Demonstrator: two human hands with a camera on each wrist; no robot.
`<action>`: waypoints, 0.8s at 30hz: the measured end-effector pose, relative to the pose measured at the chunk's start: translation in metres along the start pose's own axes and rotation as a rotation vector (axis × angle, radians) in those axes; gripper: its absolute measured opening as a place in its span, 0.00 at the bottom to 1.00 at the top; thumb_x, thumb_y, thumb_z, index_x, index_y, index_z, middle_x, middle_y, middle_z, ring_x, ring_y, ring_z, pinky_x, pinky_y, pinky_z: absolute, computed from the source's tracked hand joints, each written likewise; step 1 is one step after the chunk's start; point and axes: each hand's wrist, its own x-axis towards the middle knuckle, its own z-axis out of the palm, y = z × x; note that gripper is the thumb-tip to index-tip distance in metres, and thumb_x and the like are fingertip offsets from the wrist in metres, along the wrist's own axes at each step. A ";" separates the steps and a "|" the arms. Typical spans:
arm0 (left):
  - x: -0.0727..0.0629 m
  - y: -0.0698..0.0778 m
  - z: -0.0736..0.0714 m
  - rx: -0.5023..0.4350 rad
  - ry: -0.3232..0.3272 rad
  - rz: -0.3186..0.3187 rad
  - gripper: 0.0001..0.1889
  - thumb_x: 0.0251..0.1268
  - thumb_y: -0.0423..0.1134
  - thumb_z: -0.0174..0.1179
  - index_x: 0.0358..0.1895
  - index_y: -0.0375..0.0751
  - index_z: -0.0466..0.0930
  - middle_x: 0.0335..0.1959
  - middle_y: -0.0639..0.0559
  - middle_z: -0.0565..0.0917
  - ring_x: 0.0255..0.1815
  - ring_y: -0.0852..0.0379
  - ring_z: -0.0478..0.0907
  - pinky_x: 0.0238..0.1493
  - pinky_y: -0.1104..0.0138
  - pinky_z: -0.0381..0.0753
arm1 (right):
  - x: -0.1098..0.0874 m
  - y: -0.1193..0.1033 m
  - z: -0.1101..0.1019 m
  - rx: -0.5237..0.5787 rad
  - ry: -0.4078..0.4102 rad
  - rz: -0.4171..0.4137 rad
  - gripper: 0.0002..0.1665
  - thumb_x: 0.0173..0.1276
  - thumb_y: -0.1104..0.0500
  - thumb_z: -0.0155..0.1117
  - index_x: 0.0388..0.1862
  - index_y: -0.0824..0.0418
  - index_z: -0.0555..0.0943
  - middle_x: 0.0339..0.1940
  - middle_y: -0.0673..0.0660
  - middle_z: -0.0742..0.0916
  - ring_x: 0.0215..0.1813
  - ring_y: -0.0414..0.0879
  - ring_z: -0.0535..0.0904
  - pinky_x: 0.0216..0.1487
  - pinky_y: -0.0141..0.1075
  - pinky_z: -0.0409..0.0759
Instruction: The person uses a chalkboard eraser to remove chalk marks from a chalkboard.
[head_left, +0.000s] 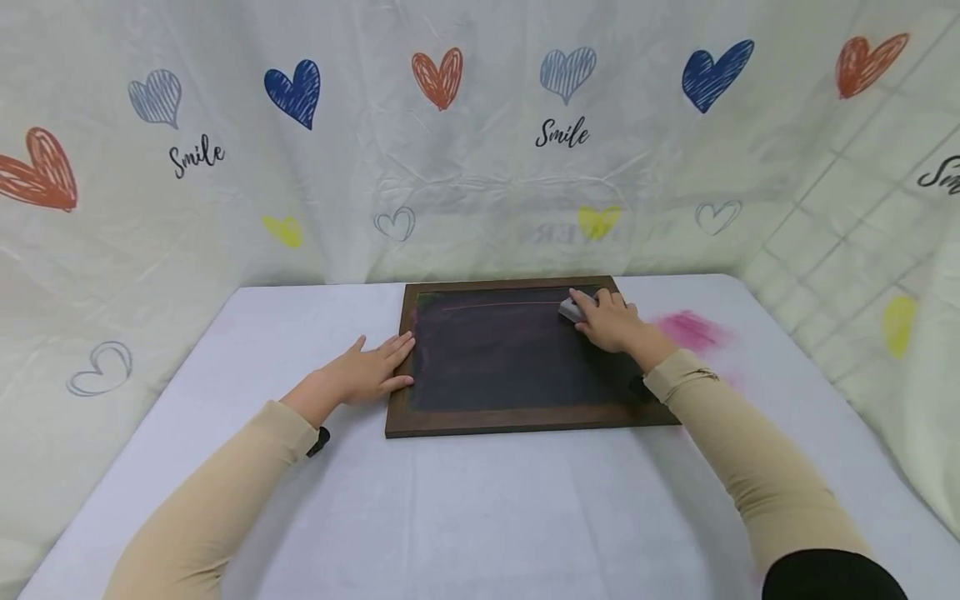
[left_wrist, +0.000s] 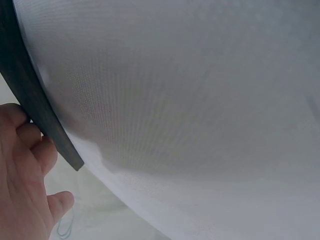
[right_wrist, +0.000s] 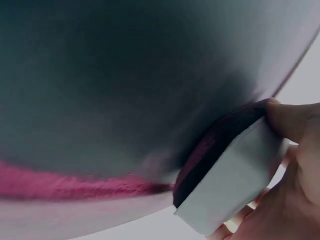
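A blackboard (head_left: 502, 358) with a brown wooden frame (head_left: 525, 419) lies flat on the white table. My right hand (head_left: 613, 323) grips a grey board eraser (head_left: 570, 311) near the board's upper right corner. In the right wrist view, the eraser (right_wrist: 230, 175) has a dark felt side smudged pink, held against the board (right_wrist: 100, 90) by my thumb and fingers. My left hand (head_left: 360, 372) lies spread, its fingertips on the frame's left edge. The left wrist view catches that hand (left_wrist: 22, 175) at the frame (left_wrist: 37, 100); some fingertips are hidden behind the wood.
A pink chalk smear (head_left: 690, 331) marks the tablecloth (head_left: 480, 508) right of the board. Faint orange lines (head_left: 510, 305) run along the board's top. Behind the table hangs a white curtain (head_left: 480, 167) printed with hearts and "Smile".
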 end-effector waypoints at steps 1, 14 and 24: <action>0.000 -0.001 0.001 0.003 -0.002 0.000 0.41 0.84 0.59 0.42 0.84 0.37 0.40 0.85 0.43 0.44 0.82 0.45 0.49 0.76 0.35 0.41 | 0.001 0.001 0.000 0.004 -0.008 0.022 0.38 0.84 0.54 0.52 0.85 0.59 0.51 0.69 0.78 0.64 0.66 0.73 0.62 0.61 0.66 0.64; -0.003 0.001 -0.002 0.001 -0.004 -0.008 0.40 0.84 0.59 0.42 0.84 0.36 0.41 0.84 0.42 0.46 0.82 0.44 0.51 0.76 0.35 0.41 | -0.016 -0.104 0.015 -0.088 -0.046 -0.357 0.40 0.82 0.51 0.58 0.85 0.57 0.55 0.67 0.71 0.71 0.65 0.64 0.69 0.57 0.58 0.73; 0.000 -0.001 -0.001 0.017 -0.005 -0.006 0.41 0.84 0.60 0.40 0.84 0.36 0.42 0.84 0.42 0.46 0.82 0.45 0.50 0.76 0.35 0.41 | -0.022 -0.132 0.021 -0.118 -0.081 -0.520 0.40 0.82 0.49 0.56 0.86 0.54 0.53 0.69 0.66 0.71 0.64 0.59 0.71 0.59 0.54 0.74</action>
